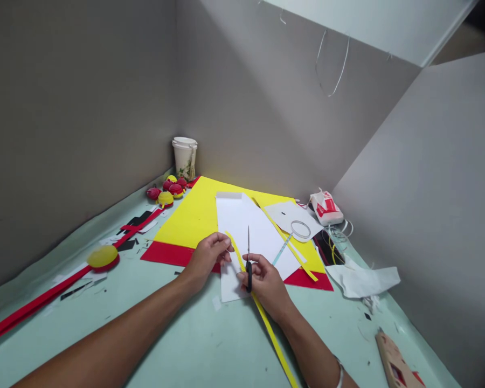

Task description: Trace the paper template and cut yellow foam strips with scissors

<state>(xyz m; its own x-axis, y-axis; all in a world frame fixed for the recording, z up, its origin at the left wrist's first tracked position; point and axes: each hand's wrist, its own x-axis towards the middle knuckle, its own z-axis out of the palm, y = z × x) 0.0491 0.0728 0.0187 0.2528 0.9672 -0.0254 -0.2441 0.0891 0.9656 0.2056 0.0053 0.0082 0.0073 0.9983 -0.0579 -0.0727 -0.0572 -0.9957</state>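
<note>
A long, narrow yellow strip [272,331] runs from the table's front edge up between my hands, its upper part bent and finely notched along one side. My left hand [210,256] is closed at the strip's upper end, pinching it with the fingertips. In my right hand [269,285] I hold small scissors [249,272] with black handles, their blades pointing up and seemingly together. The strip passes right behind the scissors, close to my right fingers. Below both hands lies white paper [242,215] on a yellow sheet [186,218], over a red sheet [165,254].
A lidded white cup [185,159] stands in the back corner near several red-and-yellow round pieces [175,190]. To the left are a red strip [36,304] and a yellow disc [103,257]. A tissue pack [326,207], crumpled tissue [364,277] and a beige tool [398,361] lie right.
</note>
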